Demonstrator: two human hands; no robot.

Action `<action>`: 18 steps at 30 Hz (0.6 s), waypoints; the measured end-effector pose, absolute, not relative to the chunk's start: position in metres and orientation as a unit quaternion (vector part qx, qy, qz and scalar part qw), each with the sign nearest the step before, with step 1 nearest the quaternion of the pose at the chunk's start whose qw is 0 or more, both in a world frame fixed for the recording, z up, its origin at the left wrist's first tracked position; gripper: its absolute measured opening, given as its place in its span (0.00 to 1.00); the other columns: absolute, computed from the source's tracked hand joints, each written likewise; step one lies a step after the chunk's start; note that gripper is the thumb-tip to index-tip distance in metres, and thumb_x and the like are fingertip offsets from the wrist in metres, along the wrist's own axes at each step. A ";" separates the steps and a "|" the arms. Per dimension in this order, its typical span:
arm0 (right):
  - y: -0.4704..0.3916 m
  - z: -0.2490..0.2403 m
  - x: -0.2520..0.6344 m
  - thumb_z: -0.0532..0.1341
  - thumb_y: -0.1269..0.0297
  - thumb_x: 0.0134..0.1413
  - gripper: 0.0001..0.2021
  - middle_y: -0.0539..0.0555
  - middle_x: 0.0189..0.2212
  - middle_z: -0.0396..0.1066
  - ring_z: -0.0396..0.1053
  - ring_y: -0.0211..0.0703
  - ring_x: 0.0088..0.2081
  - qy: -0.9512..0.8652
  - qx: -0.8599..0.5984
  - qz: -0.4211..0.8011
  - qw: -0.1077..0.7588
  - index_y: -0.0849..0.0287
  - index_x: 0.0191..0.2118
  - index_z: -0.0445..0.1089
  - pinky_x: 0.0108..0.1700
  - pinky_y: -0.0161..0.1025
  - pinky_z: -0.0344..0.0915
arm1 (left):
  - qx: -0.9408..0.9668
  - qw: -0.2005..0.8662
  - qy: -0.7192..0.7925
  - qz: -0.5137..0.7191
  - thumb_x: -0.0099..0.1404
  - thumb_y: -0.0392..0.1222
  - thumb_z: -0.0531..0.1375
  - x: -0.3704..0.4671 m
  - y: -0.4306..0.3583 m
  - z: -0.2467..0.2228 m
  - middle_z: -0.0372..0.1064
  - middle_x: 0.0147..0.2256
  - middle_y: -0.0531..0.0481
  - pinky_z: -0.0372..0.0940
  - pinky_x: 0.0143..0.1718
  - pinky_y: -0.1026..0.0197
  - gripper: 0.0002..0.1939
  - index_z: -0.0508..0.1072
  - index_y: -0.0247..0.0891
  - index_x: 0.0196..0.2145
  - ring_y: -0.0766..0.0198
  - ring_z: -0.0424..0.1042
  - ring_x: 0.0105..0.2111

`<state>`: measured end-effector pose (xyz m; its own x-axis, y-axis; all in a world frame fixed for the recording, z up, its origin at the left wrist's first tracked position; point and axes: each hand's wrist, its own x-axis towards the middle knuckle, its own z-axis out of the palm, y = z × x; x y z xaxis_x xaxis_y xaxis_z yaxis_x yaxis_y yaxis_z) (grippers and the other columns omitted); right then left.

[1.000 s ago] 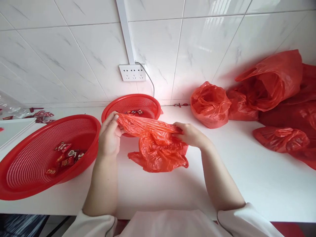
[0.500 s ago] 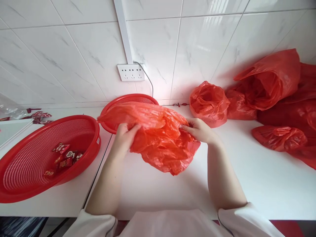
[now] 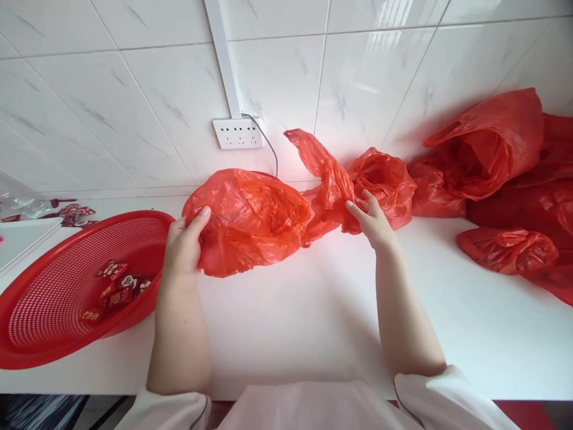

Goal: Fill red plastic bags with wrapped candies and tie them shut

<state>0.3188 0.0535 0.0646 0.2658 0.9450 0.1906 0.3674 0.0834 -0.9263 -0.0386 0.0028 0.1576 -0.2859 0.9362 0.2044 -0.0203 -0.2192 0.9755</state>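
White table (image 3: pixel 286 340); red bag (image 3: pixel 250 224) mostly hides rear basket (image 3: pixel 267 174); left fingers (image 3: pixel 199 221) pinch bag, right fingers (image 3: pixel 357 212) spread.

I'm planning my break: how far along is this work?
Possibly done: red bags grouped at right, contents unclear. In hand: the left hand grips a crumpled bag; the right hand is at its right end. Possibly left: small packets in the red basket. Overall progress can't be told.
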 end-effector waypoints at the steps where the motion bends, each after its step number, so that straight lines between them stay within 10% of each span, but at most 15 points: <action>1: 0.053 0.067 0.315 0.57 0.46 0.55 0.39 0.65 0.62 0.56 0.65 0.51 0.56 -0.535 -0.599 0.279 0.527 0.55 0.66 0.44 0.49 0.46 0.69 | 0.476 0.377 0.499 0.619 0.56 0.51 0.64 -0.035 0.001 0.159 0.75 0.33 0.46 0.73 0.34 0.58 0.15 0.75 0.37 0.34 0.55 0.76 0.35; 10: 0.023 0.106 0.282 0.56 0.51 0.60 0.17 0.58 0.49 0.71 0.71 0.48 0.48 -0.625 -0.508 0.253 0.536 0.57 0.46 0.69 0.50 0.49 0.67 | 0.774 0.263 0.415 0.399 0.58 0.33 0.59 -0.027 -0.017 0.167 0.71 0.50 0.49 0.69 0.45 0.59 0.32 0.63 0.49 0.60 0.60 0.73 0.44; 18: -0.023 0.131 0.238 0.52 0.54 0.64 0.22 0.57 0.55 0.66 0.61 0.47 0.58 -0.823 -0.251 0.390 0.326 0.52 0.60 0.58 0.59 0.48 0.58 | 0.935 0.243 0.250 0.067 0.53 0.22 0.52 0.009 -0.048 0.160 0.77 0.35 0.57 0.63 0.35 0.68 0.37 0.68 0.54 0.55 0.68 0.72 0.32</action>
